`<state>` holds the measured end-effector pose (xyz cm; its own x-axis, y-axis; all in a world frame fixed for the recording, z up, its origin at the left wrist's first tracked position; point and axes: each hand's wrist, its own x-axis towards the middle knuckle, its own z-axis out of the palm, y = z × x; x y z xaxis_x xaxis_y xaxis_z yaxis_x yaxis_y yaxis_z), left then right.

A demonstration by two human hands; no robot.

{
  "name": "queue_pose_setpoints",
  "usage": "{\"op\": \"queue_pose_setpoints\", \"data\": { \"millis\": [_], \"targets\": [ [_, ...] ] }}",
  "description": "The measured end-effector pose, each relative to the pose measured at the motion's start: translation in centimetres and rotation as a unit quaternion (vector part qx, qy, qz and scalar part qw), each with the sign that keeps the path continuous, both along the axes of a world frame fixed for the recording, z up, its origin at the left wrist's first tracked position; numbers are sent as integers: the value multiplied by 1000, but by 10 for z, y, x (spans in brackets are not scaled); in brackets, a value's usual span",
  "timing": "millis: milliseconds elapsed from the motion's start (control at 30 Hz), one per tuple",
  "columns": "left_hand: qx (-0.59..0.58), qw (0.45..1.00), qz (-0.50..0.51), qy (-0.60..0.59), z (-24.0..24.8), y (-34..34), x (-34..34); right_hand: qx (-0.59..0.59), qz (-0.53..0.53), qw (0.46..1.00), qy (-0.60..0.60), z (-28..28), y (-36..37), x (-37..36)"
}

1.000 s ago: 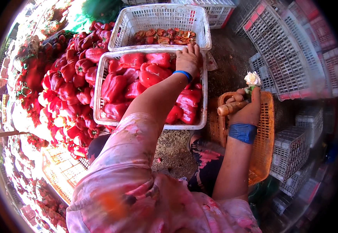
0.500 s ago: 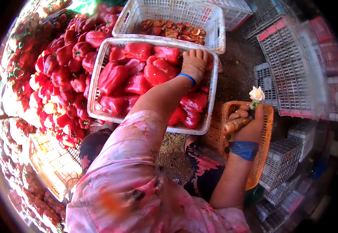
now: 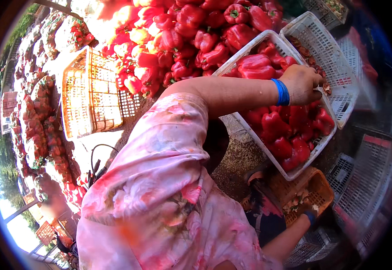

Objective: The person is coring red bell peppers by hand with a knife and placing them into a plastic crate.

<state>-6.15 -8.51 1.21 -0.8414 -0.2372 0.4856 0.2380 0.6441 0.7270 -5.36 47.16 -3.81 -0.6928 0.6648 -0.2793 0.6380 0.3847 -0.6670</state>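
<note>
Basically, left hand [image 3: 303, 84] gripped the far rim of the white plastic lattice crate [image 3: 268, 139] of red bell peppers [image 3: 283, 128]; right hand's [image 3: 305, 211] grip unreadable over orange basket [image 3: 319, 189].

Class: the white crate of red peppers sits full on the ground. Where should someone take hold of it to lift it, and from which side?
Probably by the rim of the white crate, one hand on each short end, coming from above. The peppers fill the inside, and the latticed rim is the only clear edge; the left hand already rests at the far rim.
</note>
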Motion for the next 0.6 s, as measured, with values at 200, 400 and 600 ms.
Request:
{"op": "queue_pose_setpoints", "data": {
  "millis": [200, 400, 600],
  "targets": [
    [66, 924, 333, -177, -63, -149, 212, 161, 148, 967, -127, -11, -52, -12],
    [97, 653, 675, -331, -198, -250, 395, 306, 264, 896, -183, -13, -93, -20],
    [413, 548, 636, -352, -326, -366, 544, 440, 377, 794, -185, -2, -119, -29]
  ]
}}
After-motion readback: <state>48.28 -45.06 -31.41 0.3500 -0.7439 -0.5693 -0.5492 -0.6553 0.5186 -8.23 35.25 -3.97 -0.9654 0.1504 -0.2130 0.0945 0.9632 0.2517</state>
